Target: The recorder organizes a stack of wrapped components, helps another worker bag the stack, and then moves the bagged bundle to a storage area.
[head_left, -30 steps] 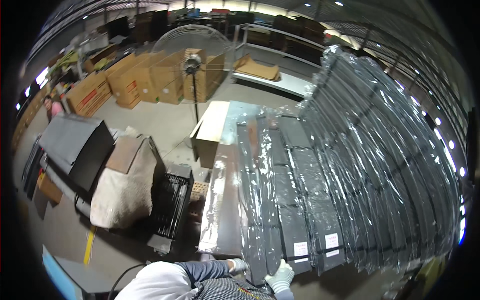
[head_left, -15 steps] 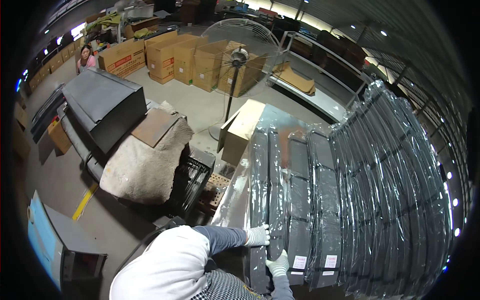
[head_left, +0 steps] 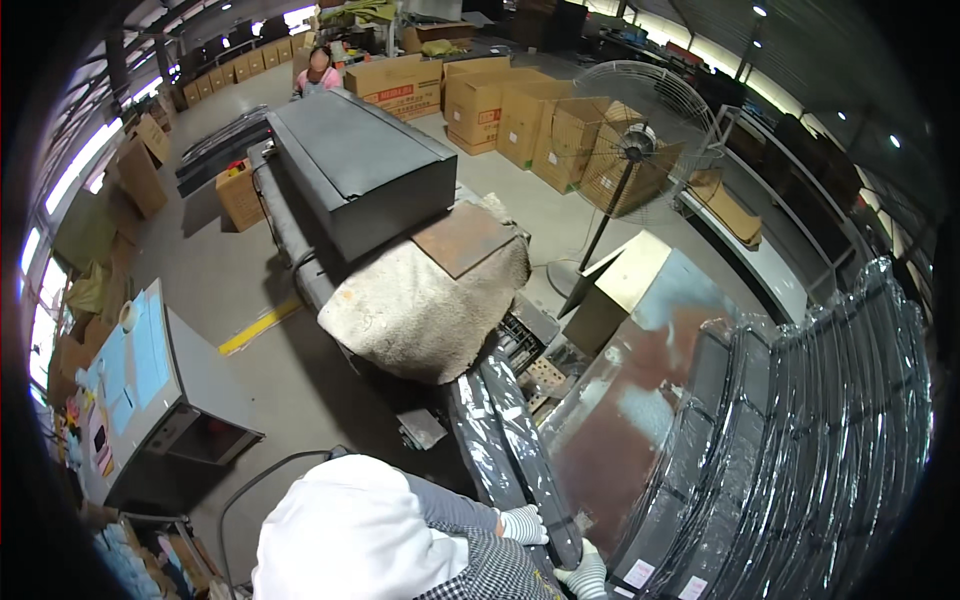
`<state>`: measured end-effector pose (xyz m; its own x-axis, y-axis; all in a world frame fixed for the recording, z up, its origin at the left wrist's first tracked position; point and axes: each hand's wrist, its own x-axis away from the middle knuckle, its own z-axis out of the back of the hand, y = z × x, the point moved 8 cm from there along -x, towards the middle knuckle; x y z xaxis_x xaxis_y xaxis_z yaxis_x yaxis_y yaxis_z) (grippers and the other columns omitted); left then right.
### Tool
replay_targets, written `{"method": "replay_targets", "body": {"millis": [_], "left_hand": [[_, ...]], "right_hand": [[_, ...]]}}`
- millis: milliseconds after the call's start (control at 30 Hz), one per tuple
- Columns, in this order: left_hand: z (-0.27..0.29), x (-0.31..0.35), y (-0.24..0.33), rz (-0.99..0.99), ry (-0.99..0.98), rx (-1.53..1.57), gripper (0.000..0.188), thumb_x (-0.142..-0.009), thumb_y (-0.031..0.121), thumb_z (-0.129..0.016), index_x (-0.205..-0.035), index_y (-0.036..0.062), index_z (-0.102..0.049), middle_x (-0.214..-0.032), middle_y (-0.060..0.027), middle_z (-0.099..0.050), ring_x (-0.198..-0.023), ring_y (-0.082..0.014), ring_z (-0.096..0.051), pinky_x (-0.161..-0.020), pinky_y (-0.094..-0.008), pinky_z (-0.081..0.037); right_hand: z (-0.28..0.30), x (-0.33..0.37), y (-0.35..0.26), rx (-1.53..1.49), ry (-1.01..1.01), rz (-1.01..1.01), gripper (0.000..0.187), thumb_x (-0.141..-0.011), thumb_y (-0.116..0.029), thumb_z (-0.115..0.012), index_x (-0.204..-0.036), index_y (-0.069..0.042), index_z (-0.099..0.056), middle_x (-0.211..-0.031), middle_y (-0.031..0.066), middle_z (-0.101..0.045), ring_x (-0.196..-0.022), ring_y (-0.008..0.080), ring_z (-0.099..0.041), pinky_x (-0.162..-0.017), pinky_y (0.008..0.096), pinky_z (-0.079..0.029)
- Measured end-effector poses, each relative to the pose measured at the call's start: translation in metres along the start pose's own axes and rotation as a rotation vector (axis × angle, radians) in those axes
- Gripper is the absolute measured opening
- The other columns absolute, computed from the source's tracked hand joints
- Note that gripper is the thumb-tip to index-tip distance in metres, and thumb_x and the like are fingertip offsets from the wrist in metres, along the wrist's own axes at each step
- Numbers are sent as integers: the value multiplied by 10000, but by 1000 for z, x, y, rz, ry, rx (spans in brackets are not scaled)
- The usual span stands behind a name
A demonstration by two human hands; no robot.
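Two long dark grey strips in clear plastic wrap, the left strip (head_left: 478, 430) and the right strip (head_left: 528, 450), lie side by side in front of me, pointing away. Their far ends meet the edge of a pale fleecy cloth (head_left: 410, 310). My left hand (head_left: 523, 525), in a striped glove, is closed on the near part of the strips. At their near right end my right hand (head_left: 585, 574), gloved alike, is closed round the edge; some of its fingers are hidden. More wrapped strips (head_left: 800, 440) stand in a close row on the right.
Beside the row lies a worn, rust-brown tabletop (head_left: 610, 450) with an open carton (head_left: 615, 285) beyond. A large dark metal box (head_left: 370, 170) rests behind the cloth. A standing fan (head_left: 635, 145), several cardboard boxes (head_left: 480, 110) and another person (head_left: 318, 72) are farther off. A cabinet (head_left: 170, 390) stands left.
The two strips have come off the row and swung left across the tabletop toward the cloth, both my hands moving with them. The view has turned left, baring the rust-brown surface.
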<state>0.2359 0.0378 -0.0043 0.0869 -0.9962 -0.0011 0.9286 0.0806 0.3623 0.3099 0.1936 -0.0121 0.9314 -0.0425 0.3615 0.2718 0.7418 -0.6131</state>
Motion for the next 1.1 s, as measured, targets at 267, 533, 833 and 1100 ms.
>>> {"method": "replay_targets", "body": {"millis": [267,533,833,1100], "left_hand": [[95,83,-83,334,196,-133,141,-806,189,-619,-937,176,-671,-897,-9,-650,-941,-248,-619,-842,-407,-426],[120,84,-104,348,185,-158,180,-798,203,-660,-976,180,-672,-967,2,-666,-1015,-233,-642,-893,-435,-435],[127,102,-136,369,206,-89,287,-778,134,-672,-1060,186,-657,-947,-22,-636,-956,-253,-638,-932,-429,-422],[182,131,-159,392,399,-82,304,-642,177,-758,-935,160,-678,-1017,-77,-686,-1007,-284,-662,-839,-434,-484]], "right_hand": [[19,-97,-164,360,187,-12,947,-490,-446,-926,-1273,-84,-535,-1052,194,-658,-1014,385,-638,-930,478,-499],[44,-102,-210,301,427,287,527,-699,-464,-798,-1059,-132,-604,-940,182,-671,-895,409,-655,-779,506,-522],[34,-141,-222,341,373,288,627,-681,-473,-821,-1153,-125,-598,-991,184,-673,-930,392,-658,-816,498,-524],[30,-197,-246,484,142,138,794,-510,-401,-914,-1177,-105,-600,-1037,135,-690,-977,338,-674,-881,453,-533]]}}
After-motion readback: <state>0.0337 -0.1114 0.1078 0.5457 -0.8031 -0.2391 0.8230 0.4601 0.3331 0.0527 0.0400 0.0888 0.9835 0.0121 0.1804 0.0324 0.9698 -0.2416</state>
